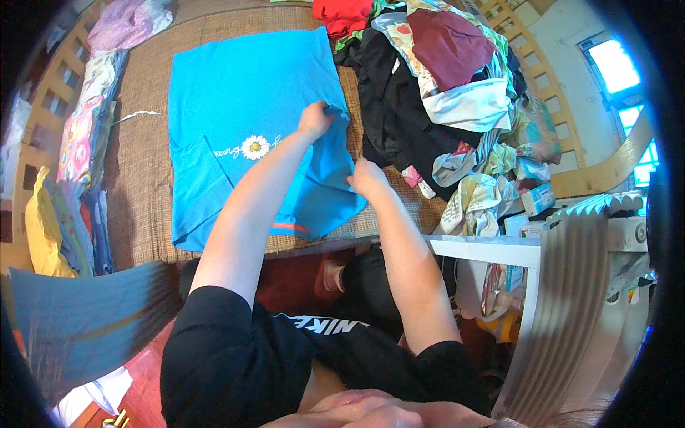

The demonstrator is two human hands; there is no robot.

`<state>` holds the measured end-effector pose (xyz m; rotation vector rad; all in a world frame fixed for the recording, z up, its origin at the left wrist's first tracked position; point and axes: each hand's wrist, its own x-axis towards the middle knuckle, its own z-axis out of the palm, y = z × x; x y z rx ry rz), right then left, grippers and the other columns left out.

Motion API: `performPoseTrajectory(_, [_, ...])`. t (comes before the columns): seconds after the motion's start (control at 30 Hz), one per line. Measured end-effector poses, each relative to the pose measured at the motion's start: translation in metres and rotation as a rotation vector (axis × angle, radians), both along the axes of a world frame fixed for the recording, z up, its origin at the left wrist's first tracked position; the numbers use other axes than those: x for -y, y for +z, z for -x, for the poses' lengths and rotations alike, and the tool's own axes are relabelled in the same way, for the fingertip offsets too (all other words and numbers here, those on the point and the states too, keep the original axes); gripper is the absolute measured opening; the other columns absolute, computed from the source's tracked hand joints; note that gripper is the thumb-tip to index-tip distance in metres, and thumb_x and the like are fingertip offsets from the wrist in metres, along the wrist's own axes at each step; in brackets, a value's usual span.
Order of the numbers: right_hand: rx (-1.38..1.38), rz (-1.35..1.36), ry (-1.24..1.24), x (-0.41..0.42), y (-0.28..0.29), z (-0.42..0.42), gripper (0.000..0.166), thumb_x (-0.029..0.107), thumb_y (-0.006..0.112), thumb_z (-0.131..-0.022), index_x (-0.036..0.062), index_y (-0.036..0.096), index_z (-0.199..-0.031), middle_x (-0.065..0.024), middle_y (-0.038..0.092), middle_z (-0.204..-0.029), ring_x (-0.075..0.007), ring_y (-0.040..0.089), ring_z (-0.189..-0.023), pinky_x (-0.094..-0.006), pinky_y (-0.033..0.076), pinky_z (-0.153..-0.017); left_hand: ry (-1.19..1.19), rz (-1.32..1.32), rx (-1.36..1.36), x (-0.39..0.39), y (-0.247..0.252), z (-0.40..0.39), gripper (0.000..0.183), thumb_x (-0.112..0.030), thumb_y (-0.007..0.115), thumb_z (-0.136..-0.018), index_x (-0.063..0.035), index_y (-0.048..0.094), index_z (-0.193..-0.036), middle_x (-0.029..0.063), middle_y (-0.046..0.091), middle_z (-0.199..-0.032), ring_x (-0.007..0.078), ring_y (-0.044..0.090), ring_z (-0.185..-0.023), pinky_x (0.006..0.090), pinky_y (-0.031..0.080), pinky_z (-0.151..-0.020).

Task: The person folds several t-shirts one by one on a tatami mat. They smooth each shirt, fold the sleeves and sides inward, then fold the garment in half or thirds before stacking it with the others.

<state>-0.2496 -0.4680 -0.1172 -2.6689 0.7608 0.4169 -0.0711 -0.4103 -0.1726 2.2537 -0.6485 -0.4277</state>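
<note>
A bright blue T-shirt (241,80) lies spread on a woven straw mat (139,160), with its hem away from me and its neckline near my side. A white daisy print (256,147) with lettering shows on its chest. One sleeve on the left is folded inward over the body. My left hand (316,119) pinches the fabric near the shirt's right side, where it bunches up. Closer to me, my right hand (368,179) grips the right edge by the other sleeve, and the cloth there is creased. The fingertips of both hands are partly hidden.
To the right is a heap of loose clothes (396,101) in black, maroon and white. Folded clothes (80,134) line the left side by a wooden bed rail (33,139). A white table (481,247) with small boxes stands at the near right. A thin white strip (140,114) lies on the mat.
</note>
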Motion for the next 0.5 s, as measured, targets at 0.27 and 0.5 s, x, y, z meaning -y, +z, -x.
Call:
performPoseTrajectory(0.27, [-0.317,-0.116,0.059,-0.002,0.011,-0.002,0.051,0.02,0.072,-0.067,-0.0083,0.047,-0.102,-0.0284,0.054,-0.103,-0.0355,0.054,-0.098,-0.0388,0.046,-0.081,-0.132,-0.043,0.389,0.011,0.009,0.001,0.033,-0.031,0.062,-0.074,-0.0088,0.052,-0.097,0.0156,0.056,-0.095,0.0329,0.056,-0.087,0.0437,0.046,-0.069])
performPoseTrajectory(0.5, [-0.179,-0.203,-0.198,-0.002,0.019,0.0,0.043,0.024,0.062,-0.076,-0.0066,0.052,-0.104,-0.0236,0.055,-0.106,-0.0332,0.055,-0.098,-0.0387,0.045,-0.082,-0.364,-0.122,0.59,0.021,0.001,0.001,0.034,-0.04,0.058,-0.075,-0.0145,0.056,-0.097,0.01,0.052,-0.096,0.0299,0.051,-0.093,0.0422,0.036,-0.078])
